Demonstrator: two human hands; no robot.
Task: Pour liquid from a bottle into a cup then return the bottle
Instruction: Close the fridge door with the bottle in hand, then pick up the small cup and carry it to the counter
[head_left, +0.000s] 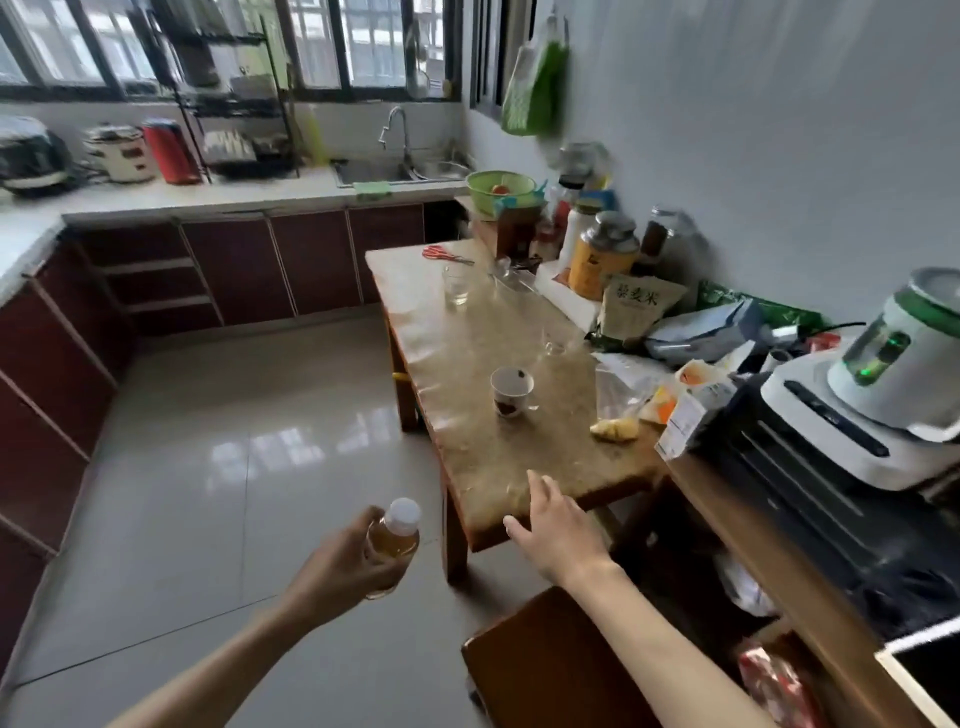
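My left hand (343, 566) grips a small clear bottle (395, 540) with a white cap and amber liquid, held upright over the floor, left of the table's near corner. My right hand (556, 530) hovers open, fingers spread, over the near edge of the wooden table (467, 364). A small white cup (511, 391) with a dark pattern stands upright in the middle of the table, well beyond both hands. The cup's inside looks empty.
A clear glass (457, 285) stands at the table's far end, near red scissors (441, 253). Jars, bags and packets crowd the table's right side. A white appliance (883, 395) sits on the right. A wooden chair back (545, 649) is below my right arm. Tiled floor lies left.
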